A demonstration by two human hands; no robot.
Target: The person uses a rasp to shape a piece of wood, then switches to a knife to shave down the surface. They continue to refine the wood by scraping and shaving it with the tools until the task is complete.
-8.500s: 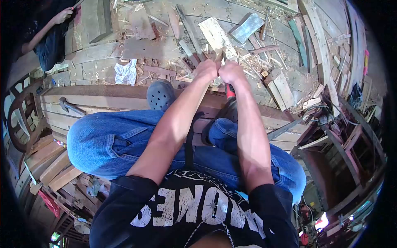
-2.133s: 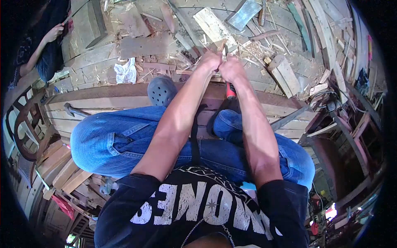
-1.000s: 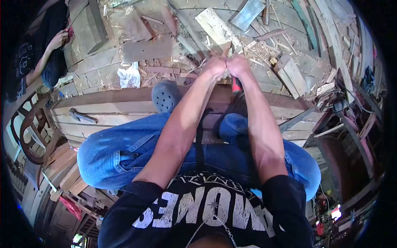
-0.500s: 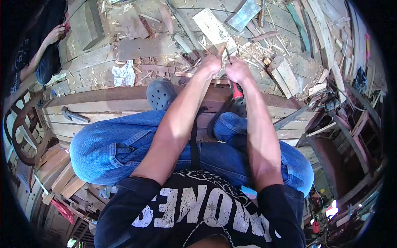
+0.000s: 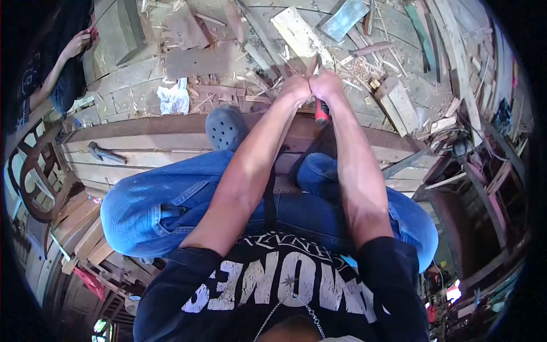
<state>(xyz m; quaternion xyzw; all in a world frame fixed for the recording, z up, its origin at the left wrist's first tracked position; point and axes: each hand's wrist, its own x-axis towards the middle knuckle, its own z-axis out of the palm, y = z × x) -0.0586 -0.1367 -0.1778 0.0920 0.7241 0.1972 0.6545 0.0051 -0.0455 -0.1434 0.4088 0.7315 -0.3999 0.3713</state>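
My left hand [image 5: 296, 90] is closed around a thin stick of wood [image 5: 314, 64], whose pointed end sticks out beyond the fingers. Pressed against it, my right hand [image 5: 326, 86] grips a knife by its red and black handle [image 5: 322, 112], which shows below the fist. The blade is hidden by the hands. Just past both hands lies a pale wooden board [image 5: 296, 31], with wood shavings [image 5: 350, 71] scattered about it.
A grey-blue block [image 5: 344, 19] lies at the far side. A wood block [image 5: 397, 105] sits to the right, a crumpled white cloth [image 5: 174, 97] and a hammer [image 5: 106, 154] to the left. Another person's hand [image 5: 78, 44] shows at upper left.
My right hand has come left against my left hand, and the knife handle has shifted slightly up and left. The blade, partly visible before, is now covered. The whole view has shifted slightly.
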